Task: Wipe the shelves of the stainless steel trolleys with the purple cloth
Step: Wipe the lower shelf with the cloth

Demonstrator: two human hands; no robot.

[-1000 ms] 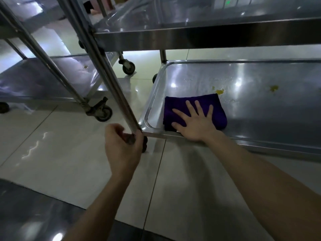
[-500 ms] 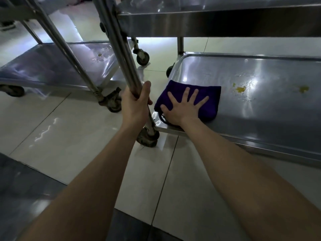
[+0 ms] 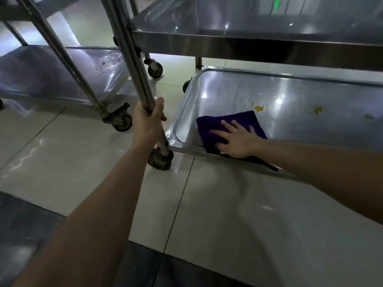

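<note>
- Well to the left of the left hand, a second trolley [image 3: 51,77] with a small speck on its low shelf; its caster [image 3: 122,121] stands just left of that hand
- Left hand [image 3: 148,121] curled tight round the post [image 3: 132,65] of the near trolley, thumb lying up along the tube; another caster [image 3: 161,159] sits right below the hand on the floor [image 3: 228,204]
- Shelf [image 3: 290,94], the near trolley's lowest, begins just right of the left hand; its rounded corner lies between the two hands
- Cloth [image 3: 219,125], purple and folded, lies in that near corner under the right hand; its near edge hangs over the front rim below the wrist
- Right hand [image 3: 238,141] flat on the cloth, fingers straight and spread, pointing left and away
- Stain [image 3: 259,108], yellow, just beyond the cloth's far corner, past the fingertips; smaller spots [image 3: 318,109] further right, well apart from the hand
- Top shelf [image 3: 259,41] overhangs above the right hand
</note>
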